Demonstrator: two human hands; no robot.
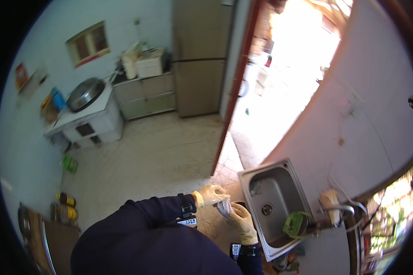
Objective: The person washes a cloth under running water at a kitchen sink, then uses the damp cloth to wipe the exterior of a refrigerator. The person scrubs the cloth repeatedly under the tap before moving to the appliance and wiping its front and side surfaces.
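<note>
Both hands wear cream-coloured rubber gloves and meet in front of my body, just left of the sink. Between them is a small, soft-looking grey-white piece (224, 208), streaked lengthwise; its exact kind cannot be made out. The fingers of my left hand (210, 195) pinch its upper end. My right hand (243, 221) grips its lower right side. Close by on the right is a stainless steel sink (269, 182) with a drain strainer (267, 209) in its floor. A green plastic basket (293, 224) lies in the sink's near right corner.
A curved faucet (342, 208) rises behind the sink's right side. An open door (234, 86) with a red edge stands ahead, beside a bright doorway. A refrigerator (201, 86), a tiled stove (96, 125) with a large metal lid (86, 94), and several bottles (67, 199) are further left.
</note>
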